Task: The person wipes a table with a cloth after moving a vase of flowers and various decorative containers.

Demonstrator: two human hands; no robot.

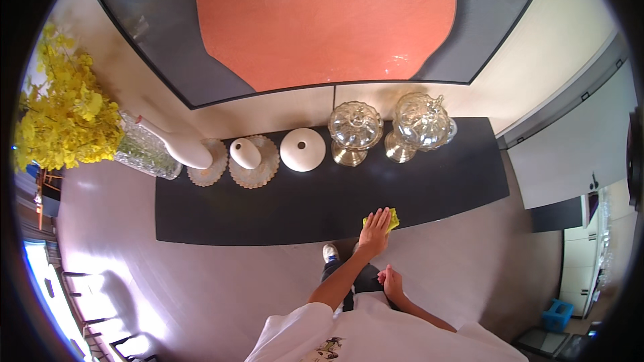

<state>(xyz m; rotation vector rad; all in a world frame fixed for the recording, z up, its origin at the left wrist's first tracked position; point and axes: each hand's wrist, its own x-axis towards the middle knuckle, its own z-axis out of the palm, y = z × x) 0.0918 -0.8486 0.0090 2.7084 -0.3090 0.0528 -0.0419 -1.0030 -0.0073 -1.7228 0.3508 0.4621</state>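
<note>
My left hand (375, 231) lies flat over a folded yellow cloth (394, 219) and presses it to the front edge of a black console table (302, 211). Part of the cloth is hidden beneath the palm and fingers. Close to my waist hangs my right hand (391, 282), its fingers loosely curled, with nothing visible in it. Along the back of the tabletop stand two lidded glass compotes, one (355, 128) near the middle and another (421, 123) to its right. A round white vase (302, 150) is left of them.
Further left, a small white vase (245, 154) and a tall white vase (191, 151) stand on scalloped mats. A glass vase (146, 148) holds yellow flowers (70, 110). Above the table hangs a large framed orange-and-grey picture (327, 20). A blue stool (557, 314) is at far right.
</note>
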